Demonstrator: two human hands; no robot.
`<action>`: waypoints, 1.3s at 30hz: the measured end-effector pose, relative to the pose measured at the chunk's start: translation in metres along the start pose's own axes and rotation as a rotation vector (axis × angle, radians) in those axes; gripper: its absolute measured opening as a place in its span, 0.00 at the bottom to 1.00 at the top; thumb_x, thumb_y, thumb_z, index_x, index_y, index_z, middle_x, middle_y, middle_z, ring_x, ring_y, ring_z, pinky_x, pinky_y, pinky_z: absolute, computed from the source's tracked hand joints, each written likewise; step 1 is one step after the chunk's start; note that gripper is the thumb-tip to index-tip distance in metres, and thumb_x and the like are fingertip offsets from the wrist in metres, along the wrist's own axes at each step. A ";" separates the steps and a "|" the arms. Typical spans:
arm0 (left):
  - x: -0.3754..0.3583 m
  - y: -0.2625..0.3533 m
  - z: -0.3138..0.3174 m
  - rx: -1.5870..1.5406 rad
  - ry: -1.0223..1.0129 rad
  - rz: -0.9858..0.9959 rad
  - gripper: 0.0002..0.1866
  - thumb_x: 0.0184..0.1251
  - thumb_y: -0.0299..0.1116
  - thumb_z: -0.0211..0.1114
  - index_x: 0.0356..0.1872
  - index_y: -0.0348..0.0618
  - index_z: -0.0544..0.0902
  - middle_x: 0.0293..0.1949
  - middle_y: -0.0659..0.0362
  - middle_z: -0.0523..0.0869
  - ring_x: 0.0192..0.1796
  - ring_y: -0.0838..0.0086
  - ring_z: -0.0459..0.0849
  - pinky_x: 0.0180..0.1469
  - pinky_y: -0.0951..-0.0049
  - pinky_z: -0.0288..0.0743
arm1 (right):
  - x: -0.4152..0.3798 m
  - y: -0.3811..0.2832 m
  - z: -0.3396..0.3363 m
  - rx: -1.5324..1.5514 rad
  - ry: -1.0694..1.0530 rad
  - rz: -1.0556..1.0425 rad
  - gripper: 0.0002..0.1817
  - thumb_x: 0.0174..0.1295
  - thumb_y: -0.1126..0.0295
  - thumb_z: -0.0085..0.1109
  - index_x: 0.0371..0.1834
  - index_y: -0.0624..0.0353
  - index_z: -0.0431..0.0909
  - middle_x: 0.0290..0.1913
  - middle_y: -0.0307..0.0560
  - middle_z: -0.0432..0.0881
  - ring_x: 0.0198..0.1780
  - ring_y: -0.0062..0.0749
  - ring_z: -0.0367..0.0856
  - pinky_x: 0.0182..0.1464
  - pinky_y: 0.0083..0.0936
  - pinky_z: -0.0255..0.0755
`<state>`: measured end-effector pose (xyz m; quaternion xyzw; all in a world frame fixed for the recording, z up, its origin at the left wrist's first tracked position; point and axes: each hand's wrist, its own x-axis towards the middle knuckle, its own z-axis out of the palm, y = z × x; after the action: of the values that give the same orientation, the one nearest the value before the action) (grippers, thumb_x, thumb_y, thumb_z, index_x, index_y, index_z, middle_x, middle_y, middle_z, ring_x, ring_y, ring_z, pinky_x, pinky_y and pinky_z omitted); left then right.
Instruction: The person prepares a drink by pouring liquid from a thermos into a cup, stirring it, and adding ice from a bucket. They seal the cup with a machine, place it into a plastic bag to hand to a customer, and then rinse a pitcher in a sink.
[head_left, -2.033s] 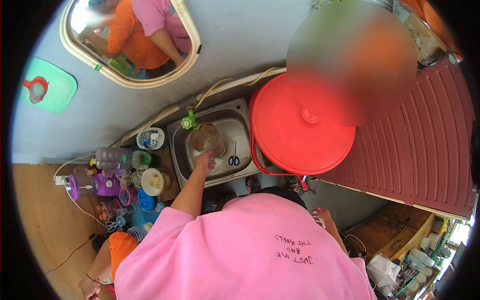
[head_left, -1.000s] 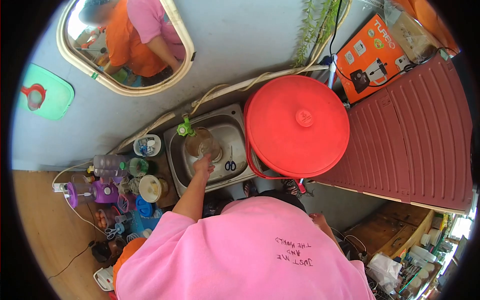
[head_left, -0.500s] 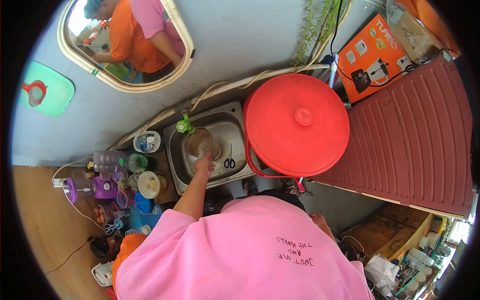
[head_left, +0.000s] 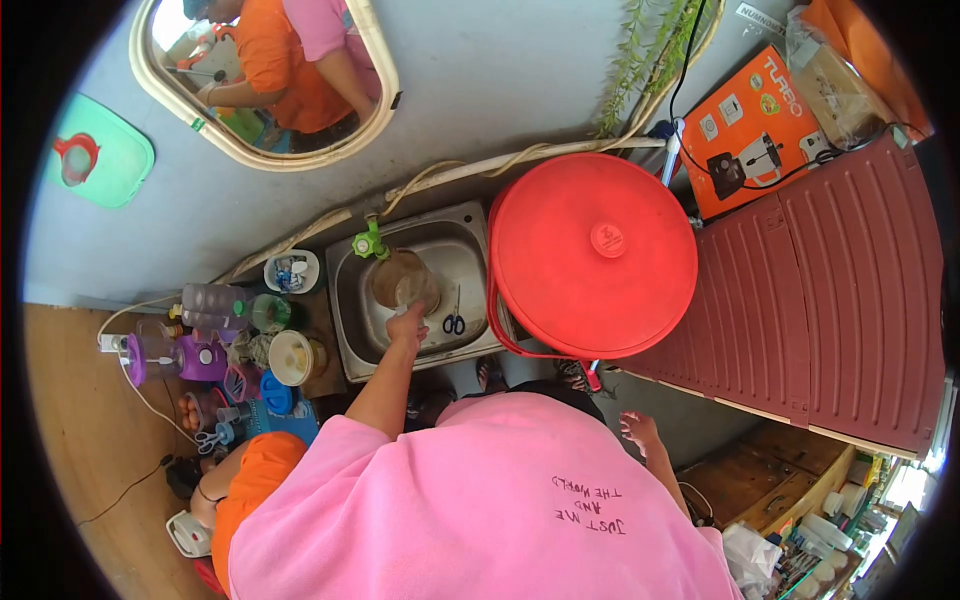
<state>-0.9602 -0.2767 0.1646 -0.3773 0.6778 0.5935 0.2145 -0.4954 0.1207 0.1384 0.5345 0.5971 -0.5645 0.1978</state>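
Under the green tap (head_left: 370, 243), my left hand (head_left: 407, 326) is closed on a clear container (head_left: 405, 280), gripping its near side. The container is inside the metal sink (head_left: 345, 330) and looks tilted; how much water it holds is hard to tell. Scissors (head_left: 454, 318) with dark handles lie in the sink to the right of this hand. My right hand (head_left: 640, 430) hangs low at my right side, fingers apart, with nothing visible in it.
A large red lidded tub (head_left: 600, 260) stands right of the sink. To the left are a white tub (head_left: 291, 358), bottles and a purple appliance (head_left: 202, 358). A co-worker in orange (head_left: 262, 475) is at the lower left. Maroon panels (head_left: 850, 290) are at the right.
My right hand has come further out from beside my body, its fingers now showing. More of the co-worker's orange clothing and arm shows. My left hand keeps hold of the container.
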 end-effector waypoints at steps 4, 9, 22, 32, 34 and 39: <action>0.002 -0.005 -0.002 -0.023 -0.002 -0.019 0.31 0.53 0.43 0.80 0.55 0.39 0.79 0.48 0.53 0.88 0.34 0.53 0.87 0.37 0.57 0.78 | 0.001 -0.004 -0.001 -0.028 0.000 0.014 0.17 0.72 0.61 0.60 0.59 0.55 0.81 0.48 0.40 0.87 0.44 0.30 0.84 0.48 0.33 0.78; 0.011 -0.020 -0.009 -0.045 -0.015 -0.003 0.32 0.52 0.43 0.81 0.55 0.37 0.79 0.47 0.52 0.88 0.31 0.55 0.86 0.33 0.60 0.78 | 0.006 0.027 0.002 -0.046 -0.043 0.057 0.16 0.70 0.62 0.62 0.56 0.56 0.83 0.42 0.41 0.87 0.36 0.26 0.81 0.38 0.28 0.77; 0.011 -0.030 -0.005 0.026 0.060 0.011 0.26 0.53 0.41 0.80 0.47 0.33 0.82 0.39 0.51 0.87 0.29 0.56 0.87 0.26 0.63 0.77 | -0.035 0.022 -0.004 -0.188 -0.022 0.141 0.16 0.73 0.65 0.52 0.57 0.56 0.82 0.48 0.43 0.87 0.41 0.30 0.84 0.44 0.34 0.79; 0.012 -0.021 0.001 0.023 -0.004 -0.079 0.20 0.63 0.41 0.71 0.53 0.42 0.80 0.47 0.56 0.83 0.43 0.38 0.86 0.44 0.45 0.80 | 0.001 0.049 -0.002 -0.077 -0.073 0.091 0.17 0.71 0.59 0.60 0.58 0.53 0.82 0.49 0.41 0.87 0.43 0.32 0.83 0.49 0.39 0.80; 0.010 -0.018 0.001 0.024 -0.006 -0.086 0.22 0.63 0.40 0.70 0.55 0.43 0.80 0.48 0.56 0.83 0.44 0.38 0.86 0.44 0.45 0.80 | -0.005 0.043 0.001 -0.111 -0.064 0.075 0.17 0.71 0.59 0.60 0.57 0.54 0.82 0.48 0.41 0.87 0.43 0.31 0.83 0.49 0.38 0.80; 0.011 -0.016 0.003 0.045 -0.038 -0.107 0.24 0.64 0.41 0.70 0.59 0.44 0.78 0.52 0.55 0.83 0.46 0.38 0.86 0.47 0.43 0.79 | 0.003 0.067 0.001 -0.146 -0.089 0.055 0.15 0.70 0.61 0.59 0.54 0.54 0.84 0.45 0.40 0.86 0.42 0.31 0.82 0.49 0.38 0.80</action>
<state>-0.9555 -0.2766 0.1461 -0.3968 0.6656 0.5730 0.2669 -0.4393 0.1071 0.1043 0.5094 0.6125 -0.5368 0.2780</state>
